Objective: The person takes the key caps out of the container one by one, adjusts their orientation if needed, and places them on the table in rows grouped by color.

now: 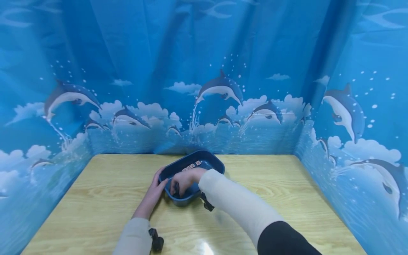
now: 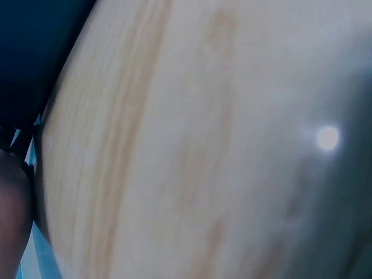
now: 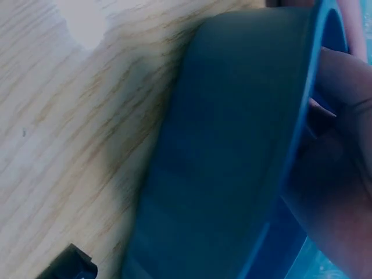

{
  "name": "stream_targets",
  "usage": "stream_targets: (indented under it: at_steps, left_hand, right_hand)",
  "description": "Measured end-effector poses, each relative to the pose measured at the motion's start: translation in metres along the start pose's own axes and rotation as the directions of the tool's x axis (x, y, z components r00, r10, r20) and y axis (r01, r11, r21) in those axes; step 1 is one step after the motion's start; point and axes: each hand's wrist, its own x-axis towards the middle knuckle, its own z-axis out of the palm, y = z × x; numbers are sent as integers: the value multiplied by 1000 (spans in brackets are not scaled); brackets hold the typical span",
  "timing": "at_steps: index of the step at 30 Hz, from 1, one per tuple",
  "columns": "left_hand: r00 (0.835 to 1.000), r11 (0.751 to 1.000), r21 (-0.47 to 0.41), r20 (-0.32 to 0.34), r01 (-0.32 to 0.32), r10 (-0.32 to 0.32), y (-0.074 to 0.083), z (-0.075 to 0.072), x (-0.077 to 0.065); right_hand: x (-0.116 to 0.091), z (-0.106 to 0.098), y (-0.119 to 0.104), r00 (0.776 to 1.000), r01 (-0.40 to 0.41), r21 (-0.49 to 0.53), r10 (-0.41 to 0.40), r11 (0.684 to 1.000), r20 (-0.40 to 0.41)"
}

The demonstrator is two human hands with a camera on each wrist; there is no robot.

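A dark blue oblong tub (image 1: 183,202) sits at an angle toward the far side of the table. My left hand (image 1: 155,186) holds its left end, thumb over the rim and fingers along the outer wall. My right hand (image 1: 185,180) reaches down inside the near left part of the tub, fingers bent toward the floor of it. Something dark shows between thumb and fingers; I cannot tell whether it is a held thing or shadow. Several small white square blocks (image 1: 192,165) with reddish-brown marks line up along the tub's far side, partly behind the right hand. In the right wrist view the tub wall (image 3: 221,145) hides the fingertips.
The wood-grain table (image 1: 105,198) is enclosed at the back and sides by a blue curtain (image 1: 134,71) printed with dolphins. Dark camera mounts (image 1: 155,241) are worn on both wrists. A lamp's glare (image 1: 207,248) shows on the near table edge.
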Motion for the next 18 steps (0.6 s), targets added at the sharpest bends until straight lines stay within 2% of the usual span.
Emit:
stream_targets:
  at_steps: [3,11,18]
  left_hand:
    - [1000,1000,-9,-4,8,-8,-3,0,1]
    - [999,999,-19,-21,-32,31,-3,3,2]
    - [1000,1000,7,-27,-8,8,-4,2,0]
  right_hand:
    - [2,3,0,1000,-1,-7,1,1000,5]
    - [1,5,5,1000,-5,-32,5,999,14]
    - [-9,2,12,999,10,-26,-11,1000,-34]
